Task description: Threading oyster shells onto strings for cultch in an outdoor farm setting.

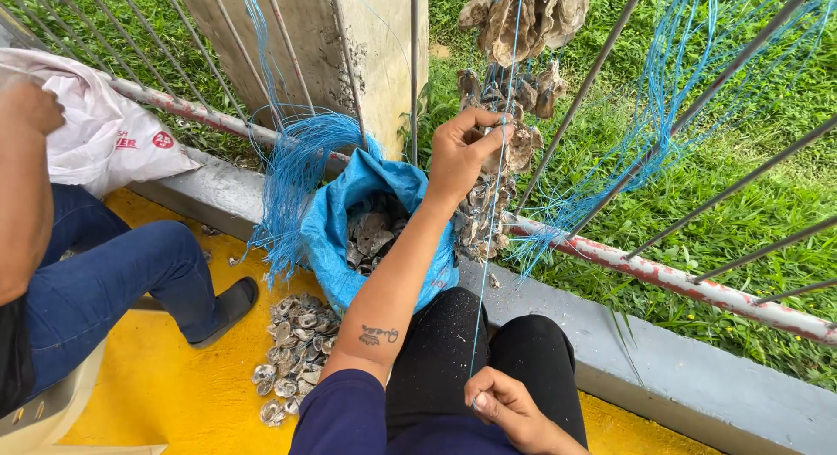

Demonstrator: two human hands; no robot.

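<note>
By the railing, the person's left hand (462, 150) is raised, fingers pinched shut on an oyster shell (520, 147) in the hanging shell string (510, 37). The right hand (506, 403) sits low over the lap, thumb and fingers closed on the blue cord (485, 272). The cord runs taut, straight up from the right hand to the shell at the left hand. So the shell is at the left fingertips, well above the right hand and linked to it by the cord.

More strung shells hang above and below the left hand, against the railing bars (575, 98). Just left of the forearm stands a blue sack (336, 224), mouth open, shells inside. A loose pile of shells (292, 355) lies on the yellow floor (166, 394) in front of the sack. A hank of blue cords (292, 172) drapes from the lower rail beside the sack; another bunch (671, 89) hangs on the bars to the right.

Far left, another person in blue jeans (96, 281) sits with a white bag (105, 128) on the lap; it has small red printed marks, one round.

A grey kerb (663, 368) edges the floor under the rail, with grass (741, 193) beyond. A concrete post (349, 45) stands behind the sack. Open floor is left of the shell pile; the bars close off the far side.
</note>
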